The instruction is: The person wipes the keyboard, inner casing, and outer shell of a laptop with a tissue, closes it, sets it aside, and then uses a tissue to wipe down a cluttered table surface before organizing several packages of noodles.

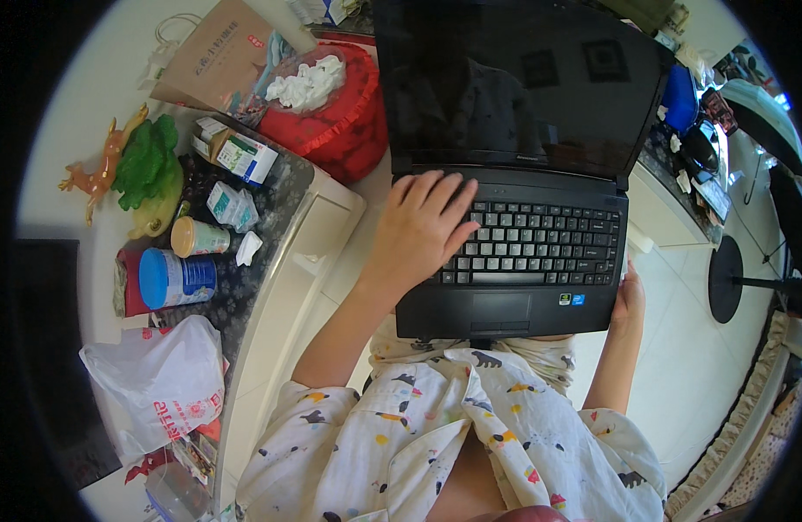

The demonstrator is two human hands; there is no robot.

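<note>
A black Lenovo laptop (440,316) rests on my lap, its lid raised and its screen dark with reflections. My left hand (427,225) lies over the left end of the keyboard, fingers spread and pointing to the strip above the keys; it covers several keys. At the laptop's right side edge, my right hand (628,297) is partly hidden by the base, fingers reaching up along the edge. A small whitish thing shows by its fingertips, too little to name. Whether the hand grips the laptop's edge or that thing cannot be told.
Left, a dark patterned counter (270,209) holds a blue-lidded can (179,278), a paper cup (199,237), boxes and a white plastic bag (159,385). A red round container (355,130) with tissues stands behind. At right are a cluttered cabinet (672,209) and a black round stand base (725,279).
</note>
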